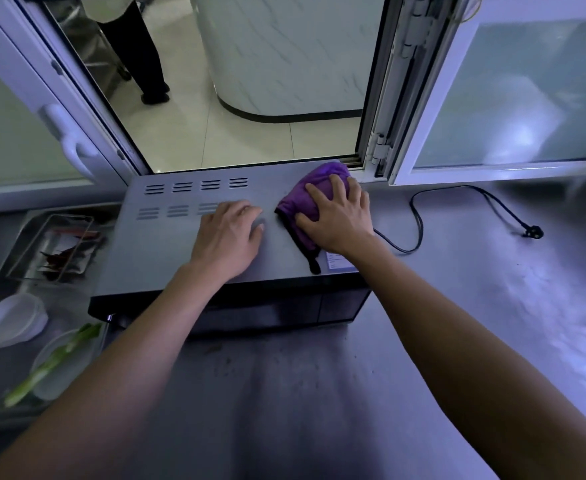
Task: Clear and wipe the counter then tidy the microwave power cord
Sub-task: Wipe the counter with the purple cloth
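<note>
The right hand [336,220] presses a purple cloth [314,199] on the microwave [166,251] top with spread fingers; the left hand [227,237] rests flat beside it, fingers relaxed. Wiping looks underway. The power cord [419,220] lies loose and unplugged on the tabletop [475,289], not yet tidied.

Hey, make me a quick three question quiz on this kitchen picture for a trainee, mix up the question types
1. True or false: the power cord is plugged into a socket.
2. What lies under the right hand? A) purple cloth B) sponge C) plate
3. Fill in: the left hand rests flat on top of the ____.

Key:
1. False. Its plug lies loose on the counter.
2. A, the purple cloth.
3. microwave
</note>
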Available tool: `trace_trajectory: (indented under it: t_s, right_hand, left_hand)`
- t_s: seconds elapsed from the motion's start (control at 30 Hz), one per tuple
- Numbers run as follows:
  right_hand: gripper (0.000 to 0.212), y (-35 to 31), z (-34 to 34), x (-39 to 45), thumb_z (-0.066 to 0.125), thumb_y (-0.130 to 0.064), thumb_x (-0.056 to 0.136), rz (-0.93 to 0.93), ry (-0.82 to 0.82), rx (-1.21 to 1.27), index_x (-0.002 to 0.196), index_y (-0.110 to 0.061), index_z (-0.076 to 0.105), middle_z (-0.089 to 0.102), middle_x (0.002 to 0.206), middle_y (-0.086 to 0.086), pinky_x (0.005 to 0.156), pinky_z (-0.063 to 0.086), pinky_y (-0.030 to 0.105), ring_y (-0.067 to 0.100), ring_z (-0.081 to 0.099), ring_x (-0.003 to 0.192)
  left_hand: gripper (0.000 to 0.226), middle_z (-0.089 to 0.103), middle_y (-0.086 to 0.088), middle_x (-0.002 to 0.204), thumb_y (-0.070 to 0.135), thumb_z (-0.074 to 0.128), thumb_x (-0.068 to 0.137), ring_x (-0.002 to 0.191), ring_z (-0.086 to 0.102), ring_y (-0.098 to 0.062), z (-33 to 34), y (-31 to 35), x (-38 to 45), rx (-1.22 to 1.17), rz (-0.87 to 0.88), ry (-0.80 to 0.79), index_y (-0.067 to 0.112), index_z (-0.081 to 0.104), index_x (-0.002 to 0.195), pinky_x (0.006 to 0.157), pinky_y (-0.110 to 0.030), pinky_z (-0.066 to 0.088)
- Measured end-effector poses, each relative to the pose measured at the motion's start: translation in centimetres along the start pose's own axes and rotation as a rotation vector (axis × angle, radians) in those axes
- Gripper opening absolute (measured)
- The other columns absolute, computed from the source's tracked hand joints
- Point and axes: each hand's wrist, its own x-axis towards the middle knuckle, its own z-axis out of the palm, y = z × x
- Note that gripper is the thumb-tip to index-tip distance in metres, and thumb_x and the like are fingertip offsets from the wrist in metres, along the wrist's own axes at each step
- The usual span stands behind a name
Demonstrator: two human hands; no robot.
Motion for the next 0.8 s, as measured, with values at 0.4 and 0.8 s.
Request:
trace_trajectory:
  t_s: [0.4, 0.8]
  right_hand:
    - [0.074, -6.2, 1.2, 2.7, 0.030, -0.072, 0.086, -0.140, -0.037, 0.001, 0.153, -0.039, 0.025, 0.015, 0.163, 0.010, 0.118, 0.004, 0.056, 0.040, 0.004, 0.148]
    - [0.076, -19.1, 3.4, 0.8, 0.030, -0.076, 0.085, -0.164, -0.047, -0.020, 0.152, -0.041, 0.026, 0.016, 0.162, 0.009, 0.118, 0.007, 0.057, 0.040, 0.006, 0.147]
  left_hand:
    - [0.034, 0.061, -0.005, 0.132, 0.020, 0.051, 0.097, 0.123, 0.052, -0.030, -0.8, -5.5, -1.6, 0.003, -0.025, 0.028, 0.014, 0.061, 0.130, 0.093, -0.049, 0.048]
    - [0.035, 0.066, -0.009, 0.120, 0.025, 0.048, 0.094, 0.112, 0.057, -0.033, -3.9, -17.3, -8.6, -0.076, -0.076, 0.103, 0.009, 0.063, 0.121, 0.089, -0.050, 0.050]
